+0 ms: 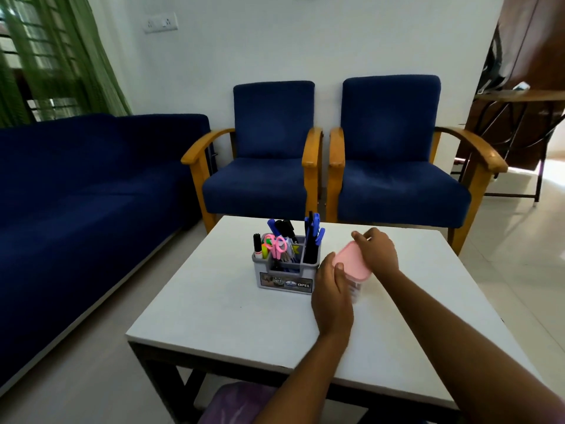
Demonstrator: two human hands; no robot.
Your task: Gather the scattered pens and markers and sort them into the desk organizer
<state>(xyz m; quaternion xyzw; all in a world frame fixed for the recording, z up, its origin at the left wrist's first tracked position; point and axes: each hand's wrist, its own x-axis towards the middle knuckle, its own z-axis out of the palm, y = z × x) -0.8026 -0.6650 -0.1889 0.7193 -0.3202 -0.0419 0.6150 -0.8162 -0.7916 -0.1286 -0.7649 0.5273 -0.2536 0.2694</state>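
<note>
A grey desk organizer (286, 281) stands on the white table (232, 319). Its compartments hold black and blue pens and markers (312, 240), pink scissors (277, 244) and a highlighter. Just right of it I hold a clear container with a pink lid (353, 263). My left hand (333, 295) grips the container's side from the left. My right hand (377, 250) rests on top of the pink lid, fingers curled over its far edge. The container's contents are mostly hidden by my hands.
Two blue armchairs with wooden arms (266, 166) stand behind the table, and a blue sofa (85, 179) runs along the left. A folding table (519, 99) is at the far right. A purple cushion (235, 402) sits below the table's near edge.
</note>
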